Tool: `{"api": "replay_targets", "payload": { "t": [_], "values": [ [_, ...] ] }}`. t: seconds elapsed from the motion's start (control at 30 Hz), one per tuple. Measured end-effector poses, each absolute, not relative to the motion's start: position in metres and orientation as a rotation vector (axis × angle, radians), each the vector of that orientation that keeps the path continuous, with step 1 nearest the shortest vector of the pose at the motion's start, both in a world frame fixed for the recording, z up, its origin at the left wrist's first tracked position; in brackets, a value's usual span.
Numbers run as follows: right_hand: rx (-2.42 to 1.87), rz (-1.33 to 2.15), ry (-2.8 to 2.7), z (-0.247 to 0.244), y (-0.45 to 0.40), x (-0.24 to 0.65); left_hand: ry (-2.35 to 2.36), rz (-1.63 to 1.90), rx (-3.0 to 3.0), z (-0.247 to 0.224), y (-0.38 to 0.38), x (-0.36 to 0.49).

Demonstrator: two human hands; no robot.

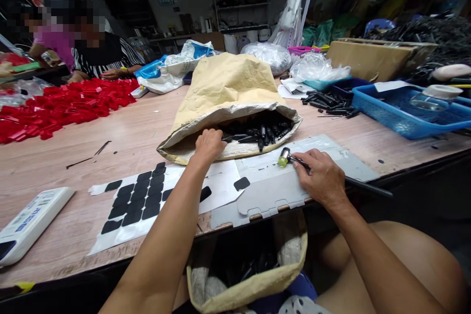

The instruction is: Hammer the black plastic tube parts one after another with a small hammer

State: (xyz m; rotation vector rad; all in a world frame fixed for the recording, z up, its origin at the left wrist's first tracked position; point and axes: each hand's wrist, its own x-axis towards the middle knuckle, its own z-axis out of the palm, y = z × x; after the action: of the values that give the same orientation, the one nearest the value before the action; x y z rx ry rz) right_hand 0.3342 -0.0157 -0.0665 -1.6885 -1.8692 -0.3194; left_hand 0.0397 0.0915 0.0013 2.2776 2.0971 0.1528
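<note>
A large yellow-beige sack (228, 78) lies on the table with its mouth facing me, and black cylindrical parts (263, 135) show inside. At the left of that mouth is my left hand (210, 144), its fingers closed at a black part; what they grip is mostly hidden. My right hand (322, 174) is wrapped round the dark handle of a small hammer (285, 157) with a silver head and a yellow-green tip. The hammer is over a grey board (272, 196). Black rounded-square pads (138, 194) lie on white sheets left of the board.
Red parts (66, 103) are heaped at the left, near two people. A white device (35, 223) sits at the near left. On the right are a blue basket (408, 113) and loose black parts (331, 103). Another open sack (253, 289) is below the table edge.
</note>
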Motion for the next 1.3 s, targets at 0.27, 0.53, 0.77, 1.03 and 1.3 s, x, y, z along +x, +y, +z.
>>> {"api": "replay_targets", "payload": {
  "t": [0.27, 0.53, 0.77, 1.03, 1.3],
  "values": [
    [-1.682, -0.322, -1.864, -0.068, -0.016, 0.334, 1.484, 0.536, 2.358, -0.015, 0.002, 0.043],
    [-1.664, -0.272, -1.888, -0.069, -0.014, 0.339, 1.426, 0.821, 2.132, -0.039, -0.004, 0.028],
    [-1.341, -0.032, -1.805, -0.028, -0.034, 0.300, 1.408, 0.812, 2.031, -0.040, 0.000, 0.029],
    [-1.144, 0.243, -1.942, -0.016, -0.048, 0.231, 1.434, 0.770, 2.015, -0.042, 0.002, 0.030],
    [-1.223, 0.102, -1.971, -0.018, -0.047, 0.213, 1.399, 0.819, 1.996, -0.045, 0.002, 0.030]
  ]
}}
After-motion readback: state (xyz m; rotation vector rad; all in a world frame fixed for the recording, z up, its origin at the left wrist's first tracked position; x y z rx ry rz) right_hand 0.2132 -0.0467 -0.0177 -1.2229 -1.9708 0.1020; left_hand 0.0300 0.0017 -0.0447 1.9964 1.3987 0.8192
